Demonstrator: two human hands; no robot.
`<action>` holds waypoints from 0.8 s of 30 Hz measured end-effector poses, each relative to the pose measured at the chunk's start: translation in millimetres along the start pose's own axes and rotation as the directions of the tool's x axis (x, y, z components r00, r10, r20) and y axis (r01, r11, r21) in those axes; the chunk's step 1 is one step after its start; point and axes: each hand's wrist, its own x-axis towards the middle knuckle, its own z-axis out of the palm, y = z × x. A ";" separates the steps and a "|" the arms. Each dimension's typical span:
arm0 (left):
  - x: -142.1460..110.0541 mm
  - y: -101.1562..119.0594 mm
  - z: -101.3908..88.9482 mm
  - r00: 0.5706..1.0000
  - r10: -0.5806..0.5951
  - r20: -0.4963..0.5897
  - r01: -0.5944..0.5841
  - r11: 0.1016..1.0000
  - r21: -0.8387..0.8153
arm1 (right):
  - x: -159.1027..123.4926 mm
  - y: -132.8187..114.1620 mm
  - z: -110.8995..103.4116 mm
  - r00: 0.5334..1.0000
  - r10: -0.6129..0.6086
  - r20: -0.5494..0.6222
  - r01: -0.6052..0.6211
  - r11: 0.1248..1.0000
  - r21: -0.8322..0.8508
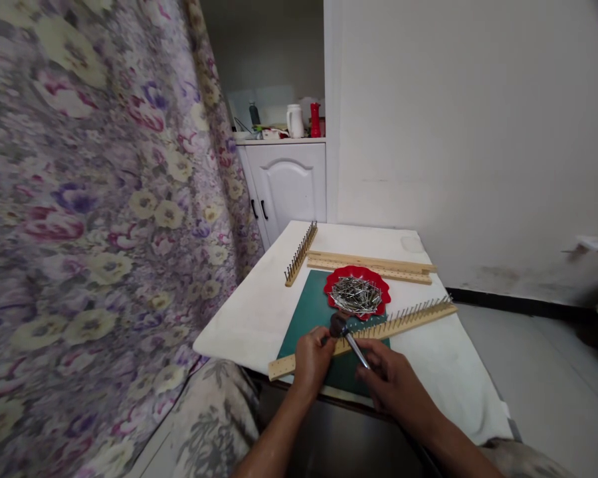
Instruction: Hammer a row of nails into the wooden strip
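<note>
My right hand (391,377) is wrapped round a hammer (355,346) with a metal shaft and dark head. The head hangs over a wooden strip (283,366) that lies slantwise across the table's near part. A row of upright nails (403,320) runs along the strip's right stretch. My left hand (313,362) rests on the strip beside the hammer head, fingers pinched together. What they pinch is too small and partly hidden to make out. Just beyond the hammer stands a red scalloped dish (331,273) heaped with loose nails (356,295).
A green mat (309,309) lies under the dish and strip on the white-covered table (244,318). Another nail-studded strip (299,259) lies at the far left. Plain wooden strips (369,265) lie behind the dish. A floral curtain (104,232) hangs at the left.
</note>
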 end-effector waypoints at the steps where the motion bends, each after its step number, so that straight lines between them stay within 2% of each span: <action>1: -0.1 0.5 -0.1 1.000 -0.003 -0.003 0.003 1.000 0.002 | -0.2 -1.2 0.0 1.000 -0.003 -0.001 0.003 1.000 -0.005; 6: -0.2 1.6 -0.4 1.000 0.017 -0.017 -0.016 1.000 0.017 | 0.5 -2.9 0.8 1.000 -0.023 -0.001 0.022 0.998 -0.060; 15: -0.6 -1.8 1.6 1.000 0.007 -0.020 -0.008 0.999 -0.037 | 0.5 0.2 -0.4 0.999 -0.002 -0.043 0.005 0.998 0.061; 24: 0.2 -2.2 1.3 1.000 0.012 -0.017 -0.012 1.000 0.003 | 1.9 3.2 1.2 1.000 -0.006 -0.015 0.006 1.000 -0.012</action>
